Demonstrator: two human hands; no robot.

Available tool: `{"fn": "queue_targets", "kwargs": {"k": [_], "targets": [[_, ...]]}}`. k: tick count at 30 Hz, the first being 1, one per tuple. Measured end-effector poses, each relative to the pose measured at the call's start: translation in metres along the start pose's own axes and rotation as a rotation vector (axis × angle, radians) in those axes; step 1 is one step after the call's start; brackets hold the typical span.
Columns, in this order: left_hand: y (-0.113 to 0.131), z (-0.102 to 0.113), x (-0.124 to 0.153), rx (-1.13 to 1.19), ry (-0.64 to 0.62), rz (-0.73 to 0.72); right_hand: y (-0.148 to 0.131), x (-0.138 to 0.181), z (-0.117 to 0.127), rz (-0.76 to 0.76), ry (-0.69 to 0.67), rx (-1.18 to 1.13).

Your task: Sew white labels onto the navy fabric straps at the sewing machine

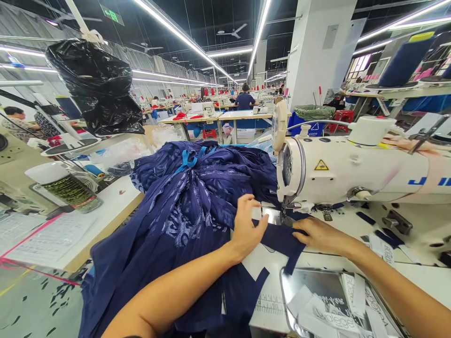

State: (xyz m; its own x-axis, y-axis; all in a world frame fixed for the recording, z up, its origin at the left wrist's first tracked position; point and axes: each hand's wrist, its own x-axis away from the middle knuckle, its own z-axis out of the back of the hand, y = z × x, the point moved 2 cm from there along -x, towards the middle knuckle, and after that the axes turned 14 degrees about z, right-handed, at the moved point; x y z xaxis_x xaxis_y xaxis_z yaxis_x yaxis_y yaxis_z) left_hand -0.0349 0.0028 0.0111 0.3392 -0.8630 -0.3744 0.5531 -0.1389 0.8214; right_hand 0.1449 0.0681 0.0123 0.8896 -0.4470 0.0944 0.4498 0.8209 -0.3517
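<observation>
A big heap of dark blue patterned fabric (186, 211) lies on the table left of a white sewing machine (352, 169). My left hand (246, 227) rests on the fabric's edge with its fingers spread, just left of the needle (283, 215). My right hand (319, 234) lies flat on a narrow dark blue strip (282, 239) right below the needle, fingers stretched toward it. Both hands press the cloth against the machine bed.
A metal tray (317, 300) of white printed labels sits at the front right. A spray can (66, 188) and papers (45, 237) lie on the left table. A black plastic bag (98, 89) hangs above. Other people sit at sewing stations behind.
</observation>
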Motion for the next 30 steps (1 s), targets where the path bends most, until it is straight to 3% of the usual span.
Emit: {"fn": "queue_targets", "kwargs": {"k": [3,7,11,30], "targets": [[-0.005,0.009,-0.004,0.366,0.155,0.268,-0.001,0.0,0.001,-0.004,-0.005,-0.003],[-0.015,0.011,-0.012,0.642,0.128,0.577,-0.002,0.001,0.002,-0.004,0.002,0.003],[-0.022,0.012,-0.018,0.776,0.073,0.747,-0.003,0.001,0.002,-0.008,0.01,-0.012],[-0.023,0.012,-0.021,0.889,0.028,0.758,-0.004,0.001,0.003,-0.019,-0.012,-0.039]]}}
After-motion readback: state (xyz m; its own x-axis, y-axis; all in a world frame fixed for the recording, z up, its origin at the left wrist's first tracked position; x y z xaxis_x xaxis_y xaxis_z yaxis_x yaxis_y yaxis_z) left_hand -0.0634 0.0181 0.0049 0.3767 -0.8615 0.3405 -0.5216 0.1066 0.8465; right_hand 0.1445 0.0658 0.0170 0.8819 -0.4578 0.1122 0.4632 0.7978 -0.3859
